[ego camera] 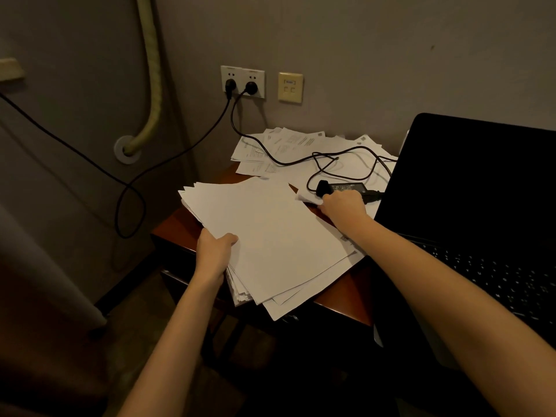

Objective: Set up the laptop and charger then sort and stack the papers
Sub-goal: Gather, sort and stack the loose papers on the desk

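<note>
A thick, uneven stack of white papers (pixel 270 236) lies over the front left corner of the brown desk (pixel 346 293). My left hand (pixel 214 251) grips the stack's left edge, thumb on top. My right hand (pixel 343 206) pinches the corner of a loose sheet (pixel 307 196) just in front of the black charger brick (pixel 346 186). The charger's cable (pixel 270 155) runs over more printed papers (pixel 288 145) at the back to the wall socket (pixel 243 81). The open black laptop (pixel 481 188) stands on the right, screen dark.
A second black cable (pixel 129 191) hangs from the socket in a loop down the left wall. A yellowish hose (pixel 152 85) enters a wall fitting at the left. A beige data outlet (pixel 290 87) sits right of the socket. Dark floor lies below.
</note>
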`<state>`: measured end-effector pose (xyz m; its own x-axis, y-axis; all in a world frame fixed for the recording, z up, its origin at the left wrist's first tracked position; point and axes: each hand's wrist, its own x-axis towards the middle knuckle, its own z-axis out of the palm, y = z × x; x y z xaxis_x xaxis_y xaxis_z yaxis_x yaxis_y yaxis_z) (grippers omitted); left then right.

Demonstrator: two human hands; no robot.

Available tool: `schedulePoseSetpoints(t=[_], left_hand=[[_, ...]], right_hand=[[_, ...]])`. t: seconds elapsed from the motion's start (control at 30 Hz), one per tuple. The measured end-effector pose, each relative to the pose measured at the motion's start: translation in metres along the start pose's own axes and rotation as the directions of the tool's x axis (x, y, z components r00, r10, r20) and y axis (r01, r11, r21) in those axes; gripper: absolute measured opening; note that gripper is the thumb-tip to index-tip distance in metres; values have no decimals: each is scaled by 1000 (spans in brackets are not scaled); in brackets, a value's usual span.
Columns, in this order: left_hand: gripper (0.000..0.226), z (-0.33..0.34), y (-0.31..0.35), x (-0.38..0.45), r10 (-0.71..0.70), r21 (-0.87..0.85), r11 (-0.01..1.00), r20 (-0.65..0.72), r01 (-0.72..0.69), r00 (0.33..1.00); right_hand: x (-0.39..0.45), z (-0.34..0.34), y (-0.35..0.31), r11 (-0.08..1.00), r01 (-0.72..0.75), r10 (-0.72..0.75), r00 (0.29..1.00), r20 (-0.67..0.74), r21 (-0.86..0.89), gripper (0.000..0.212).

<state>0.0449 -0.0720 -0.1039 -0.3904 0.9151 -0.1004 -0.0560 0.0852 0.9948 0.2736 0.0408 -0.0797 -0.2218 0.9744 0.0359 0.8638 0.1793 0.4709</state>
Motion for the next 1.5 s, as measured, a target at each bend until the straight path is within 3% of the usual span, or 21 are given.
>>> schedulePoseSetpoints(t=[0.17, 0.3, 0.43, 0.6, 0.77, 0.87, 1.0, 1.3, 1.43, 1.5], left_hand=[[25, -5, -7, 2, -35, 1, 999, -9, 35, 999], [25, -5, -8, 6, -38, 16, 999, -6, 38, 999], [26, -4, -12, 11, -36, 57, 998, -32, 38, 999], [33, 0, -15, 20, -26, 170, 985, -46, 33, 999], [37, 7, -8, 28, -27, 285, 958, -10, 29, 1000], [38, 6, -10, 31, -48, 273, 961, 7, 45, 999], [40, 2, -15, 32, -77, 232, 970, 35, 67, 996], [31, -7, -19, 20, -46, 107, 994, 88, 36, 995], [27, -14, -10, 11, -11, 27, 1000, 134, 8, 991], [26, -15, -8, 10, -1, 8, 1000, 157, 0, 988]], right_hand=[[0, -9, -5, 1000, -22, 23, 1000, 20, -17, 31], [-2, -11, -7, 997, -75, 75, 997, 31, 6, 24], [-3, -15, -1, 953, -237, 234, 972, 35, 187, 23], [-1, -37, 18, 779, -337, 409, 912, -21, 529, 19], [-3, -74, 34, 662, -187, 496, 835, -237, 726, 18], [-7, -97, 40, 593, -22, 555, 735, -389, 805, 18], [-11, -116, 47, 476, 176, 617, 631, -470, 862, 20], [-21, -162, 31, 413, 306, 554, 663, -503, 858, 18], [-16, -187, 21, 316, 358, 566, 672, -477, 879, 15], [-9, -189, 13, 200, 389, 564, 704, -431, 899, 13]])
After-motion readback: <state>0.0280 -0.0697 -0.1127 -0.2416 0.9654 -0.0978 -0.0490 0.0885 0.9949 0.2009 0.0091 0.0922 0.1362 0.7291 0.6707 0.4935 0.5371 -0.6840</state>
